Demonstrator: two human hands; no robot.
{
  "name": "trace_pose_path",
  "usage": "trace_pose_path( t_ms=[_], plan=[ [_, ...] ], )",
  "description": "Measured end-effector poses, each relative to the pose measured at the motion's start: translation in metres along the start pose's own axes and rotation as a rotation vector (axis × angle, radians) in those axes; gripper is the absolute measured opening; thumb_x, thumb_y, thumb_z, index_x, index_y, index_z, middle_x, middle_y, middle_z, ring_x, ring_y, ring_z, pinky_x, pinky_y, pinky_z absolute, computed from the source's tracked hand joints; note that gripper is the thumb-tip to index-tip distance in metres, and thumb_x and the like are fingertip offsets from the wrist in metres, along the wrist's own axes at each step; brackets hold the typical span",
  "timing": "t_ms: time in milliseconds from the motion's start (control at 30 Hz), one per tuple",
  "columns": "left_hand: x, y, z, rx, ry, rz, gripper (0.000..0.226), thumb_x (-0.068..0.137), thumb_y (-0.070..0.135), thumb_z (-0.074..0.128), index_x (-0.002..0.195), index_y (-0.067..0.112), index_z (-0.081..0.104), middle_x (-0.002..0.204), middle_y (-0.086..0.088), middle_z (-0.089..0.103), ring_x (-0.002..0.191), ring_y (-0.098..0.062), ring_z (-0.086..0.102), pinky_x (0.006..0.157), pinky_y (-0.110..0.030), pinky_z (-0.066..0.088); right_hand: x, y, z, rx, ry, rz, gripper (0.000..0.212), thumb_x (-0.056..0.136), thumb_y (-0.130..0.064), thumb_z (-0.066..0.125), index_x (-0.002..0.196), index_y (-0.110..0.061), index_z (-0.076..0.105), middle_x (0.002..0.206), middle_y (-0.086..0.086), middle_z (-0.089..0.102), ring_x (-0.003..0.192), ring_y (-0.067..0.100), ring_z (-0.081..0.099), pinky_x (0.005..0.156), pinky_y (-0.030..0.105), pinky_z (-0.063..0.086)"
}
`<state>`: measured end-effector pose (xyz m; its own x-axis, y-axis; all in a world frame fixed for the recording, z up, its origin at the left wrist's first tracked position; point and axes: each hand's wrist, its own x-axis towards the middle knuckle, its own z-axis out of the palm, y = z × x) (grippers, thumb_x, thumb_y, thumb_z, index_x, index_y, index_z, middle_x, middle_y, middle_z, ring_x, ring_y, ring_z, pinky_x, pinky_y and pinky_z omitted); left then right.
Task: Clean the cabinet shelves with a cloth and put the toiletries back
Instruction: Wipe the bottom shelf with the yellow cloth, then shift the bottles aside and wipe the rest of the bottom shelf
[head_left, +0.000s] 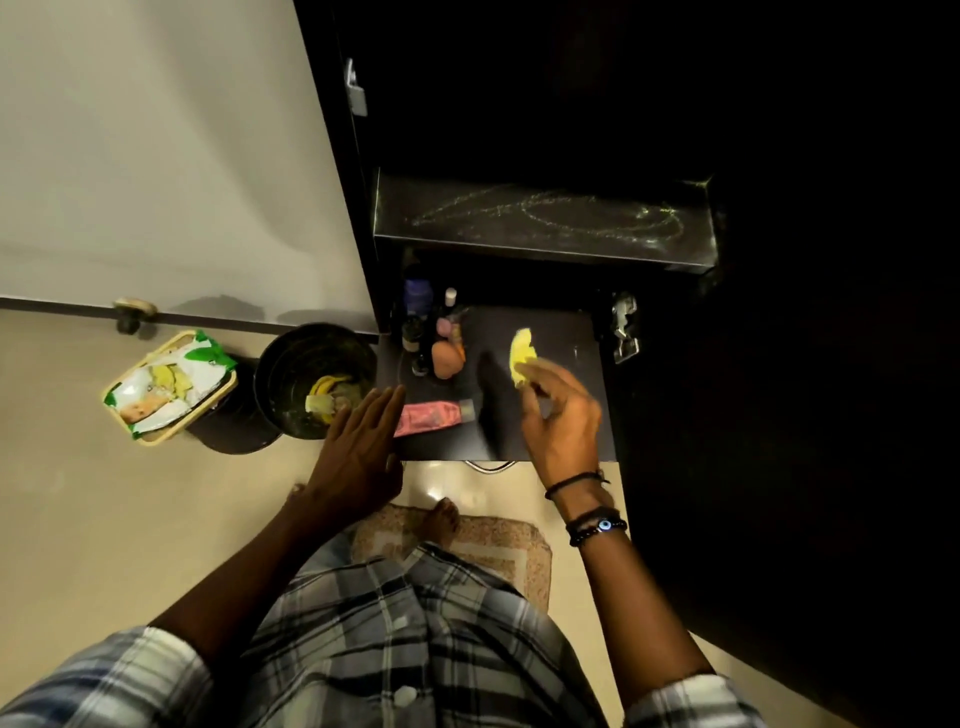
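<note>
I look down into an open dark cabinet. My right hand (558, 415) pinches a small yellow cloth (522, 356) just above the lower shelf (561, 332). My left hand (363, 441) is flat with straight fingers at the shelf's front left corner, holding nothing. A pink tube (428, 418) lies on the shelf just beyond its fingertips. Several toiletries stand at the shelf's left side: a blue bottle (418, 293), a small white-capped bottle (450, 297) and a peach-coloured bottle (447, 361). The upper shelf (540, 223) is bare and shows pale wipe streaks.
A black bin (311, 384) with yellow scraps inside stands on the floor left of the cabinet. Further left is a basket (171, 387) holding a green and white packet. A beige mat (498, 551) lies under my bare foot. The cabinet door hinge (623, 327) is at the shelf's right.
</note>
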<state>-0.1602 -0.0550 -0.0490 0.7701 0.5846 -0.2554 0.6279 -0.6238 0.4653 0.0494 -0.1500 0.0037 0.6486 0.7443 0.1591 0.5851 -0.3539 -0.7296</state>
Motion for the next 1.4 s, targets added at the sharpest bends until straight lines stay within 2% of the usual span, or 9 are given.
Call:
trace_pose_path(
  t_ms=[167, 367, 533, 700, 800, 967, 1067, 1200, 1400],
  plan=[
    [0.004, 0.003, -0.009, -0.032, 0.039, -0.02, 0.077, 0.076, 0.031, 0.049, 0.145, 0.004, 0.027, 0.147, -0.017, 0.036, 0.136, -0.035, 0.033, 0.106, -0.058, 0.033, 0.054, -0.066, -0.026, 0.022, 0.251, -0.267, 0.021, 0.081, 0.003, 0.062, 0.1, -0.001, 0.071, 0.108, 0.013, 0.069, 0.101, 0.025, 0.066, 0.089, 0.032, 0.053],
    [0.005, 0.005, -0.019, -0.122, 0.04, -0.079, 0.084, 0.079, 0.028, 0.065, 0.147, 0.006, 0.021, 0.152, -0.014, 0.028, 0.139, -0.033, 0.027, 0.11, -0.049, 0.025, 0.116, -0.072, -0.004, -0.108, 0.168, -0.269, 0.027, 0.078, 0.004, 0.061, 0.102, -0.005, 0.071, 0.107, 0.012, 0.063, 0.096, 0.021, 0.063, 0.085, 0.01, 0.042],
    [0.006, -0.006, -0.013, -0.188, 0.039, -0.142, 0.086, 0.076, 0.039, 0.059, 0.148, 0.012, 0.02, 0.149, -0.01, 0.034, 0.123, -0.029, 0.049, 0.1, -0.048, 0.041, 0.12, -0.068, 0.005, -0.106, 0.084, -0.267, 0.031, 0.086, -0.005, 0.06, 0.116, -0.005, 0.065, 0.123, 0.013, 0.064, 0.117, 0.026, 0.059, 0.102, 0.03, 0.046],
    [0.013, -0.001, -0.017, -0.264, 0.126, -0.192, 0.071, 0.084, 0.038, 0.055, 0.145, 0.014, 0.029, 0.143, -0.011, 0.042, 0.125, -0.03, 0.046, 0.097, -0.049, 0.046, 0.073, -0.055, 0.005, -0.103, 0.251, -0.302, 0.019, 0.09, -0.008, 0.058, 0.107, -0.005, 0.066, 0.105, 0.01, 0.067, 0.1, 0.024, 0.061, 0.091, 0.019, 0.04],
    [0.022, 0.006, -0.021, -0.297, 0.188, -0.201, 0.065, 0.087, 0.03, 0.061, 0.143, 0.013, 0.033, 0.141, -0.012, 0.044, 0.123, -0.029, 0.047, 0.097, -0.045, 0.046, 0.039, -0.035, 0.025, -0.101, 0.075, -0.211, 0.02, 0.089, -0.013, 0.06, 0.108, -0.008, 0.065, 0.099, 0.009, 0.065, 0.091, 0.025, 0.061, 0.084, 0.016, 0.038],
    [0.045, 0.01, -0.028, -0.224, 0.17, -0.172, 0.068, 0.085, 0.02, 0.065, 0.144, 0.013, 0.033, 0.145, -0.013, 0.038, 0.125, -0.033, 0.044, 0.097, -0.045, 0.042, 0.022, -0.003, 0.061, -0.166, -0.348, 0.026, 0.042, 0.09, -0.03, 0.059, 0.131, -0.02, 0.052, 0.118, 0.01, 0.06, 0.104, 0.028, 0.059, 0.083, 0.03, 0.049],
    [0.059, 0.013, -0.028, -0.151, 0.107, -0.178, 0.066, 0.086, 0.017, 0.062, 0.145, 0.016, 0.031, 0.146, -0.011, 0.036, 0.124, -0.034, 0.045, 0.091, -0.045, 0.046, 0.031, 0.002, 0.078, -0.168, -0.412, 0.021, 0.047, 0.091, -0.03, 0.057, 0.137, -0.024, 0.046, 0.126, 0.005, 0.057, 0.113, 0.024, 0.055, 0.086, 0.024, 0.042],
    [0.079, 0.014, -0.024, -0.102, 0.062, -0.161, 0.065, 0.085, 0.009, 0.059, 0.144, 0.018, 0.033, 0.144, -0.011, 0.038, 0.109, -0.035, 0.056, 0.078, -0.04, 0.051, 0.047, 0.004, 0.096, -0.233, -0.506, 0.015, 0.05, 0.092, -0.023, 0.053, 0.14, -0.016, 0.043, 0.141, 0.01, 0.048, 0.126, 0.03, 0.047, 0.1, 0.04, 0.046],
    [0.103, 0.012, -0.011, -0.005, 0.046, -0.172, 0.023, 0.09, 0.012, 0.054, 0.111, 0.01, 0.061, 0.117, -0.016, 0.059, 0.081, -0.041, 0.063, 0.063, -0.045, 0.052, 0.049, 0.007, 0.093, -0.269, -0.485, -0.037, 0.017, 0.09, -0.013, 0.049, 0.087, -0.003, 0.063, 0.11, 0.017, 0.063, 0.09, 0.038, 0.059, 0.066, 0.029, 0.038]
  ],
)
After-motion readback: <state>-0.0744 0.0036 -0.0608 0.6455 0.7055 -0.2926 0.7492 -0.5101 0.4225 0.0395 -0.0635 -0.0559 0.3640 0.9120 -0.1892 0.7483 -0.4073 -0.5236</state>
